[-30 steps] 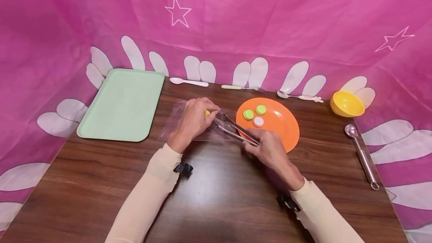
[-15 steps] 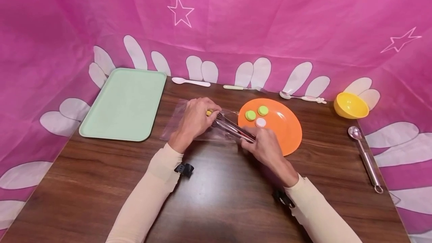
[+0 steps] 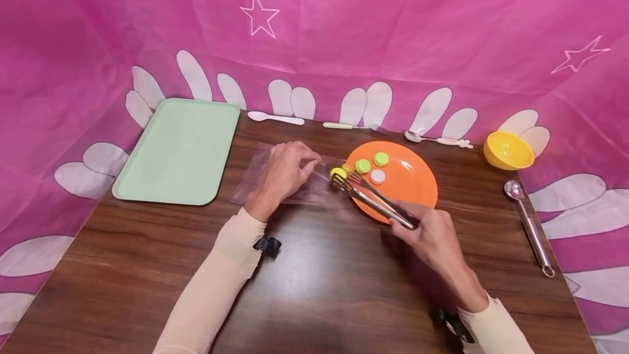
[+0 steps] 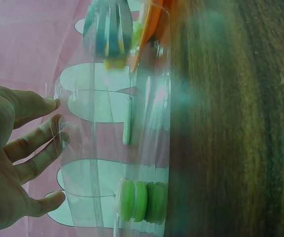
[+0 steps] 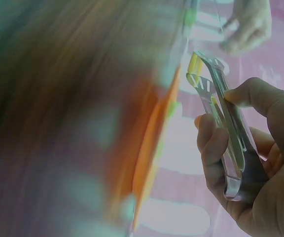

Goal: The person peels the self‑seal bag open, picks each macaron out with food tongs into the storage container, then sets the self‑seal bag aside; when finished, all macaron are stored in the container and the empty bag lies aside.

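Tongs (image 3: 372, 199) of thin shiny metal are sitting in the right hand (image 3: 432, 234), whose grip is squeezing the rear of the two springy arms while the forked tips are pinching a small yellow disc (image 3: 338, 172) just off the left rim of the orange plate (image 3: 413, 190). That disc is looking light, smooth and hard, so it is probably slippery between bare metal tips and is best taken across its flat faces. The left hand (image 3: 284, 171) is pinching the edge of a clear plastic bag (image 3: 295, 179) lying flat on the wooden counter (image 3: 314, 277); the film is looking limp, crinkly and nearly weightless, likely to shift unless it is held at its mouth. Two green discs (image 3: 371, 162) and a white one (image 3: 377, 177) are resting on the glossy plate.
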`<action>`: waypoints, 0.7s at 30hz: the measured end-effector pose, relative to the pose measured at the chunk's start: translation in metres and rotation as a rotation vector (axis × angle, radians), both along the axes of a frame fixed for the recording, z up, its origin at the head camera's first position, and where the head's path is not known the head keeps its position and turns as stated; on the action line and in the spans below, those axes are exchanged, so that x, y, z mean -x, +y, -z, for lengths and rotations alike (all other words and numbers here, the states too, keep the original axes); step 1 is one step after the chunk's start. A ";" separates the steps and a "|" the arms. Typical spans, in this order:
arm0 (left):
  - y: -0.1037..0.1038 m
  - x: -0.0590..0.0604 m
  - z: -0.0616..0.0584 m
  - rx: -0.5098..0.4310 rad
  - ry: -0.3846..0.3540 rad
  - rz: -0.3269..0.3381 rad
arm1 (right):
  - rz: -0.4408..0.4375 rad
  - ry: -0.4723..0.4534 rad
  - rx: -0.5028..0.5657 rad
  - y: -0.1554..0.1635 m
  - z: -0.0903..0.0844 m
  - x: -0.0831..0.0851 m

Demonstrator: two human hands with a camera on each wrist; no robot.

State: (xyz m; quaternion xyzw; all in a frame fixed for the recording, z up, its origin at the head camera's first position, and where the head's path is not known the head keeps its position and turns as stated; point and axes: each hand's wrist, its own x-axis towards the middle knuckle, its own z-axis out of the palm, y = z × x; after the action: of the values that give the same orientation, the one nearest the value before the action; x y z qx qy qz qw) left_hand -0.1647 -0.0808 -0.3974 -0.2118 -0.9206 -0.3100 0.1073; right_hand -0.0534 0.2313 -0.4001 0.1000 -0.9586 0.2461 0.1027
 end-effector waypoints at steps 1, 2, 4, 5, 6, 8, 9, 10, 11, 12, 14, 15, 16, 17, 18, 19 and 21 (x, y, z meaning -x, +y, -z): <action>0.000 0.000 0.000 -0.001 0.001 -0.001 | 0.015 0.023 0.001 0.006 -0.001 -0.002; 0.000 0.000 0.000 -0.003 0.003 -0.002 | 0.034 0.038 0.004 0.013 -0.002 -0.004; -0.001 0.000 0.001 -0.005 0.008 -0.001 | 0.073 0.071 -0.005 0.026 -0.003 -0.006; -0.001 0.000 0.001 -0.004 0.011 -0.002 | 0.097 0.080 -0.007 0.032 -0.004 -0.007; -0.001 0.000 0.001 -0.004 0.015 -0.001 | 0.122 0.083 -0.010 0.039 -0.004 -0.006; -0.001 0.000 0.002 -0.003 0.017 0.000 | 0.173 0.072 -0.021 0.050 -0.003 -0.006; -0.001 0.000 0.002 -0.003 0.018 0.000 | 0.195 0.065 -0.028 0.055 -0.002 -0.005; -0.002 0.000 0.002 -0.003 0.017 0.000 | 0.217 0.054 -0.031 0.060 -0.001 -0.005; -0.002 0.000 0.002 -0.005 0.015 0.000 | 0.237 0.037 -0.034 0.065 0.001 -0.004; -0.002 0.000 0.002 -0.006 0.012 0.001 | 0.255 0.018 -0.040 0.069 0.003 -0.005; -0.002 0.000 0.002 -0.009 0.008 0.003 | 0.280 -0.018 -0.048 0.074 0.007 -0.006; -0.001 0.000 0.002 -0.010 0.007 0.003 | 0.287 -0.036 -0.055 0.076 0.008 -0.006; -0.001 0.000 0.002 -0.011 0.006 0.003 | 0.293 -0.052 -0.060 0.078 0.010 -0.007; -0.001 -0.001 0.002 -0.012 0.006 0.003 | 0.295 -0.065 -0.067 0.079 0.011 -0.007; -0.001 -0.001 0.002 -0.012 0.006 0.002 | 0.300 -0.075 -0.067 0.079 0.012 -0.007; -0.001 -0.001 0.001 -0.012 0.006 0.002 | 0.306 -0.079 -0.066 0.079 0.011 -0.008; 0.000 0.000 0.001 -0.011 0.004 0.001 | 0.317 -0.059 -0.062 0.078 0.008 -0.010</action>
State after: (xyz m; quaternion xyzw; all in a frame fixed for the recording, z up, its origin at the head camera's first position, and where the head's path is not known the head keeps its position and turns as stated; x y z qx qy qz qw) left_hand -0.1643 -0.0811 -0.3984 -0.2123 -0.9186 -0.3146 0.1102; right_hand -0.0435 0.3096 -0.4080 -0.0564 -0.9721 0.2000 0.1090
